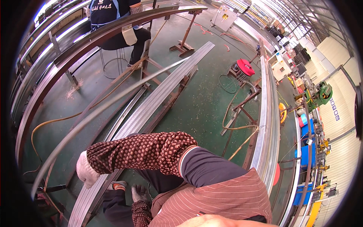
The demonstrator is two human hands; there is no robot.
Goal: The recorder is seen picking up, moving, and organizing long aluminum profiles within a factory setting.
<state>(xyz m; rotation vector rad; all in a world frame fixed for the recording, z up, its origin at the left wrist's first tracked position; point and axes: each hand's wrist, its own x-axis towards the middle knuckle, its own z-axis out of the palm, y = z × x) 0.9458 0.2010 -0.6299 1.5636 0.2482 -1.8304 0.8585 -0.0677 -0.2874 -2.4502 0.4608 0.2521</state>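
My right hand [87,170], in a whitish glove, is at the near left, on a bundle of long silvery metal profiles [159,89]. Its fingers bend down over the profiles and look closed on one edge; the fingertips are partly hidden. A brown patterned sleeve cover runs up that arm. Lower down, beside my legs, my left hand [139,193] in a grey glove hangs with its fingers somewhat apart and nothing visible in it. The profiles lie side by side on a dark steel stand [166,104] and stretch away to the upper right.
A long grey tube [102,108] runs left of the profiles. A curved-looking brown steel rail [75,56] crosses the upper left, with a seated person [113,22] beyond it. More profiles [266,125] lie on a rack at right. A red-topped item [245,67] and hoses are on the green floor.
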